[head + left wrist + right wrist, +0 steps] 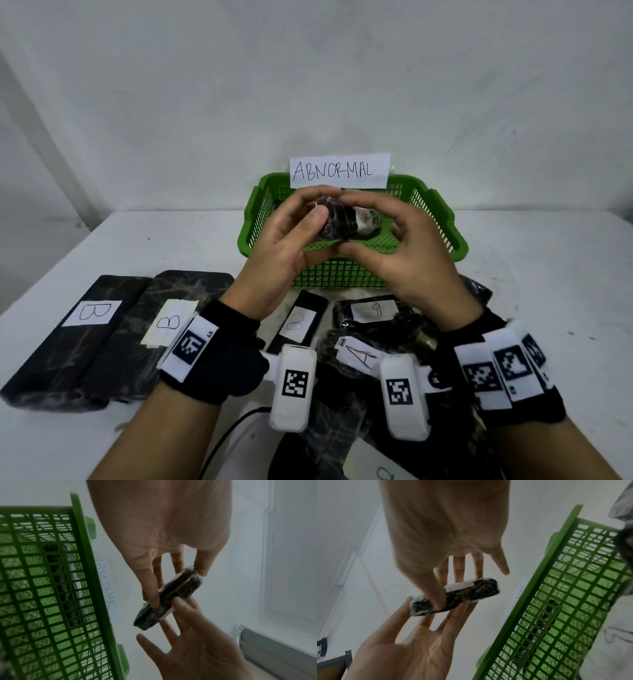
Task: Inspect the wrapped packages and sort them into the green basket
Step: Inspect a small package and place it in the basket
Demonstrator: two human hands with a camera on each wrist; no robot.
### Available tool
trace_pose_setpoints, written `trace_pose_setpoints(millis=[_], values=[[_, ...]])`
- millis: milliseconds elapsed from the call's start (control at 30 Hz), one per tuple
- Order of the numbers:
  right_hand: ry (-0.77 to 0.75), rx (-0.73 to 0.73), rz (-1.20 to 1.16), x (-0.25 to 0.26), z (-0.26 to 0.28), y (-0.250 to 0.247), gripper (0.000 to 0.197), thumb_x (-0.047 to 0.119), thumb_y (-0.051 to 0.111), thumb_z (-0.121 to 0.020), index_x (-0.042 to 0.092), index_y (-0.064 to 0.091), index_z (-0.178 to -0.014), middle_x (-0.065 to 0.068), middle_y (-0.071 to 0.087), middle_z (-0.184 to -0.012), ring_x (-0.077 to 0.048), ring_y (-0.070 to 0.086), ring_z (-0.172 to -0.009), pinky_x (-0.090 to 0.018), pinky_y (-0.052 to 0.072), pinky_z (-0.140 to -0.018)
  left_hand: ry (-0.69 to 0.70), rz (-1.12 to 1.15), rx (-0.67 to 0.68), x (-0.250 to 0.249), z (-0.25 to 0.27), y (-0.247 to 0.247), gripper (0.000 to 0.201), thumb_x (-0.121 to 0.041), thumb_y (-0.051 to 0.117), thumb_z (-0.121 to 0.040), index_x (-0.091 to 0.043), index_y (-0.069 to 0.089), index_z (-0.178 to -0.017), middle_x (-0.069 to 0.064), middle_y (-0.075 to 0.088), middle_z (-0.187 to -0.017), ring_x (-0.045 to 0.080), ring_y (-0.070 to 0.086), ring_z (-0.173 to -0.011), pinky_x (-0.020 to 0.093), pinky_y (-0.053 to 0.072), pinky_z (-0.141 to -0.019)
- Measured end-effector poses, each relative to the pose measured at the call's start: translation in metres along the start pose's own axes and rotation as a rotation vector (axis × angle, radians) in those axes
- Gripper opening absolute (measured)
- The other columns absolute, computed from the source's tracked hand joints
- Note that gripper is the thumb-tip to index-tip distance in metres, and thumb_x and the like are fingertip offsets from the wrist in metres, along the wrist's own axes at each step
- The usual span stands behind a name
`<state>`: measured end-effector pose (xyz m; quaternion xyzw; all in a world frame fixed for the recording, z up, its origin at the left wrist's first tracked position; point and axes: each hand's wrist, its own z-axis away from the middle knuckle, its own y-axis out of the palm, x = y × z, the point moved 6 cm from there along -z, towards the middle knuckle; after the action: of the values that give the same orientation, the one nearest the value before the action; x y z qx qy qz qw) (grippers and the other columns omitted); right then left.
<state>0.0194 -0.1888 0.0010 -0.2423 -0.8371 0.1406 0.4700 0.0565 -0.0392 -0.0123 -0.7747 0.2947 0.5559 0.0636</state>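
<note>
On the far left of the white table (534, 260) lie two flat, long black packages, each wrapped in shiny clear film with a white paper label (91, 312) marked B; the second B-labelled package (150, 329) lies just beside the first, touching along its side. Next comes the left hand (291, 236), held up above the table with a black wrist strap behind it. Its thumb and fingers are bent around a small wrapped package (337, 219), pinching one end of it. This package is short, thick and rounded at the ends, black inside, with crinkly clear wrap and a strip of white paper on one side. From the left wrist view the left fingers (150, 588) press on one long side and the thumb touches the far end. The right hand (400, 250) pinches the other end, thumb under and fingers over; from the right wrist view its thumb (435, 593) lies across the dark wrap. The small package sits between both sets of fingertips, up in the air, just above the green basket (445, 219). The basket is green plastic with a grid of small holes, and something dark and shiny lies inside it. A white paper sign (339, 170) reading ABNORMAL stands at its back. Under the wrists lie more black wrapped packages with paper labels, one marked A (359, 354).
</note>
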Motion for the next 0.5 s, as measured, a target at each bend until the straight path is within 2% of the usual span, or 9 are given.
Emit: trace_pose_setpoints(millis=[67, 133, 267, 400, 500], values=[[0.054, 0.072, -0.089, 0.000, 0.002, 0.003, 0.058, 0.047, 0.080, -0.077, 0.042, 0.061, -0.131, 0.024, 0.063, -0.132, 0.007, 0.055, -0.123, -0.026, 0.046, -0.100, -0.005, 0.009, 0.002, 0.000, 0.000, 0.000, 0.043, -0.030, 0.041, -0.100, -0.011, 0.052, -0.137, 0.013, 0.060, -0.133, 0.024, 0.064, -0.117, 0.030, 0.056, -0.081], [0.067, 0.065, -0.168, 0.001, 0.001, 0.005, 0.058, 0.057, 0.073, -0.077, 0.037, 0.060, -0.130, 0.021, 0.064, -0.130, 0.003, 0.057, -0.124, -0.034, 0.048, -0.105, -0.043, 0.031, 0.026, 0.001, 0.000, 0.002, 0.052, -0.040, 0.033, -0.100, -0.017, 0.048, -0.144, 0.008, 0.061, -0.137, 0.023, 0.061, -0.124, 0.031, 0.055, -0.090], [0.066, -0.036, -0.320, 0.001, 0.001, 0.003, 0.044, 0.055, 0.068, -0.079, 0.029, 0.065, -0.114, 0.013, 0.070, -0.117, -0.003, 0.064, -0.116, -0.031, 0.051, -0.102, -0.077, 0.025, 0.069, 0.006, 0.000, 0.007, 0.052, -0.045, 0.026, -0.100, -0.026, 0.050, -0.142, -0.006, 0.062, -0.138, 0.017, 0.055, -0.131, 0.033, 0.051, -0.101], [0.076, -0.117, -0.367, -0.008, 0.001, 0.004, 0.034, 0.045, 0.071, -0.077, 0.023, 0.066, -0.102, 0.001, 0.071, -0.110, -0.016, 0.067, -0.109, -0.044, 0.055, -0.097, -0.086, -0.016, 0.101, 0.013, 0.000, 0.011, 0.050, -0.045, 0.025, -0.100, -0.030, 0.054, -0.138, -0.008, 0.056, -0.144, 0.012, 0.052, -0.133, 0.032, 0.048, -0.105], [0.056, -0.188, -0.360, -0.014, 0.002, 0.000, 0.027, 0.041, 0.072, -0.076, 0.024, 0.066, -0.096, 0.003, 0.072, -0.105, -0.013, 0.068, -0.105, -0.034, 0.056, -0.091, -0.097, -0.006, 0.110, 0.015, 0.001, 0.013, 0.053, -0.045, 0.024, -0.100, -0.024, 0.053, -0.140, -0.005, 0.055, -0.145, 0.013, 0.051, -0.134, 0.032, 0.047, -0.106]])
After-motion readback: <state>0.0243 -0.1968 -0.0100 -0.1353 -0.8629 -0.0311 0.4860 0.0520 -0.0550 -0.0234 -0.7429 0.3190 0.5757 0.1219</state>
